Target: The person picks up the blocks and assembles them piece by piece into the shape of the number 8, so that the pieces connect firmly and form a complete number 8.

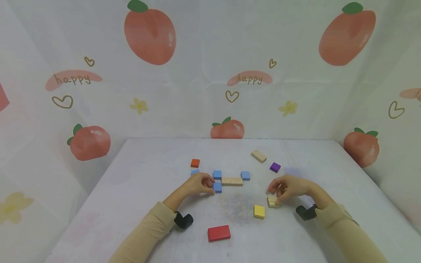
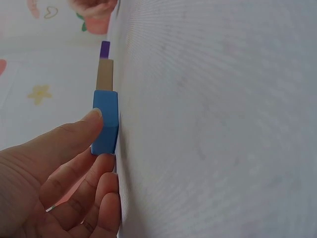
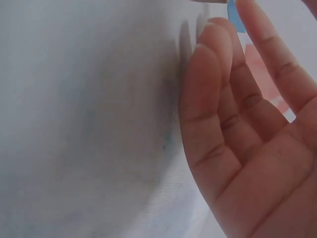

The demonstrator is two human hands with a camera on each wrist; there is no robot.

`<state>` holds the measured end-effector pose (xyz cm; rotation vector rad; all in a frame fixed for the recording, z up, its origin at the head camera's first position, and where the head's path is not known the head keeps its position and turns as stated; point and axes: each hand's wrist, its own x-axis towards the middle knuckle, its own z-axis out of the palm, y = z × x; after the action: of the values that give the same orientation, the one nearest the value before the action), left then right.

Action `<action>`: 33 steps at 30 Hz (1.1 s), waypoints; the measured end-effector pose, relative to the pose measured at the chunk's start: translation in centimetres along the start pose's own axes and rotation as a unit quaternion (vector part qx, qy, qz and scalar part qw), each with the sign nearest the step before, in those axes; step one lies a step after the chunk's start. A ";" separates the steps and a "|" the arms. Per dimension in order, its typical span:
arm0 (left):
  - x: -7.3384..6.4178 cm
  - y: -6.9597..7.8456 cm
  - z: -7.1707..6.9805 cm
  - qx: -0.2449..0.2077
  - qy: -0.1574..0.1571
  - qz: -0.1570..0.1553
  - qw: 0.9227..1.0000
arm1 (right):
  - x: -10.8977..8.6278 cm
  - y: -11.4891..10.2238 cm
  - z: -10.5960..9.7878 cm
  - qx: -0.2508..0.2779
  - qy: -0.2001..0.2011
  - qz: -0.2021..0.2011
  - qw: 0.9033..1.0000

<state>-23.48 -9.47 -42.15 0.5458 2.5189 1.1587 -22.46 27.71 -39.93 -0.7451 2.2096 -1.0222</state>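
Observation:
My left hand [image 1: 197, 183] holds a blue square block [image 1: 217, 187] near the middle of the table. In the left wrist view the thumb lies on the blue block [image 2: 105, 111], with curled fingertips [image 2: 105, 162] at its other end. A long wooden block [image 1: 232, 182] lies just behind it, among other blue blocks [image 1: 217, 174]. My right hand [image 1: 292, 187] hovers low on the right side, fingers loosely bent, beside a small grooved wooden block [image 1: 272, 202]. Its thumb is close to that block; contact is hard to tell. Nothing shows between the fingers [image 3: 200, 94] in the right wrist view.
In front lie a yellow block [image 1: 259, 211] and a red rectangular block [image 1: 219, 233]. Toward the back are an orange block [image 1: 195, 163], a wooden block [image 1: 258, 156] and a purple block [image 1: 275, 167]. A printed cloth backdrop [image 1: 184, 109] stands behind the table.

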 end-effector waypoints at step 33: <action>0.2 -0.2 0.1 0.007 0.004 -0.003 1.000 | 0.8 0.7 1.0 -0.014 0.011 -0.023 1.000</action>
<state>-23.67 -9.41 -42.44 0.5372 2.5346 1.1444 -22.44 27.09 -41.20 -0.8036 2.2387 -1.0282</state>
